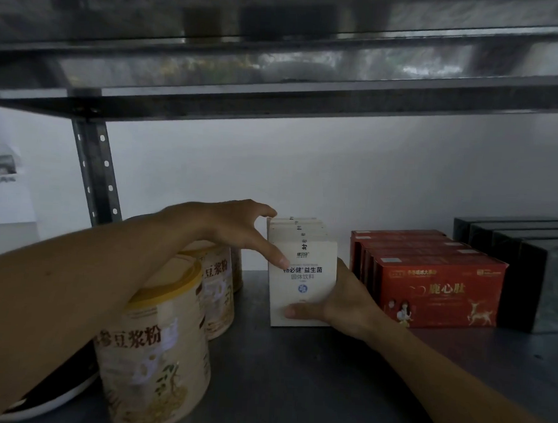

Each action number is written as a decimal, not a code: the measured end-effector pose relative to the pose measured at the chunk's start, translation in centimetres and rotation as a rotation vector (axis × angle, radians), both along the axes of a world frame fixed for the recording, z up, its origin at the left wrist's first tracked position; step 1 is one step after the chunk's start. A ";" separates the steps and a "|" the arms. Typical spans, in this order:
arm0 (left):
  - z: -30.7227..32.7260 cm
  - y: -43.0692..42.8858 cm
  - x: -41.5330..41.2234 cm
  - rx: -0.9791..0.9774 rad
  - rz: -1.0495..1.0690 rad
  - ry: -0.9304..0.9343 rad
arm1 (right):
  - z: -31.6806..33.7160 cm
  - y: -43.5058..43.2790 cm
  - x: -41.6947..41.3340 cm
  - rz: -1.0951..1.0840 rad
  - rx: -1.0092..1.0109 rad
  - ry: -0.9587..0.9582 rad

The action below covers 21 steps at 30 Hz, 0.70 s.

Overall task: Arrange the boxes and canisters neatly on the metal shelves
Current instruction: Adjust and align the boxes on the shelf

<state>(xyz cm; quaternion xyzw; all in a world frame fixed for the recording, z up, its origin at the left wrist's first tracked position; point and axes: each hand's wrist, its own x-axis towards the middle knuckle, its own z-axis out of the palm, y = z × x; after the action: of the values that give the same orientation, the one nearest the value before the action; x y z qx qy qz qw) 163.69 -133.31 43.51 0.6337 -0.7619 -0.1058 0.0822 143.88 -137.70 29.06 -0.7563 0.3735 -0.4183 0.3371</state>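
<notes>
**White boxes squeezed: row could buckle**

The white boxes [301,271] stand in a row mid-shelf [293,375], between canisters [165,335] and red boxes [430,286]. The left hand [237,228] pinches the row, thumb on its front. The right hand [340,303] clasps the lower right corner. An uneven squeeze may pop a box out, and the left forearm, low over the canisters, could topple one.

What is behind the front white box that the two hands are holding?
More white boxes stand in a row behind the front white box; only their top edges show. Their faces and exact number are covered.
</notes>
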 end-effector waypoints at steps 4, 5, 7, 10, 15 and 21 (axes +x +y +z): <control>0.0 -0.2 -0.2 0.036 -0.035 0.009 | -0.2 -0.2 0.0 0.029 0.013 -0.022; -0.2 -0.3 -0.3 0.039 -0.038 0.027 | -0.4 -0.3 0.0 0.036 0.017 -0.028; -0.8 -0.4 -0.3 0.043 -0.038 0.067 | -0.6 -0.6 0.0 0.044 0.023 -0.029; -1.4 -0.6 -0.1 0.050 -0.043 0.098 | -0.9 -1.1 0.2 0.050 0.023 -0.014; -1.8 -0.9 0.1 0.041 -0.039 0.135 | -1.4 -1.5 -0.1 0.060 0.035 -0.013; -1.8 -0.9 0.1 0.018 -0.046 0.160 | -1.4 -1.5 -0.3 0.034 0.062 0.004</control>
<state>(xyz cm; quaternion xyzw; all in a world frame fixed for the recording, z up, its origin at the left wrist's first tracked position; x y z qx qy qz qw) 163.79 -134.20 41.75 0.6061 -0.7663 -0.1650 0.1346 143.58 -139.24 27.64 -0.7526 0.3741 -0.3991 0.3666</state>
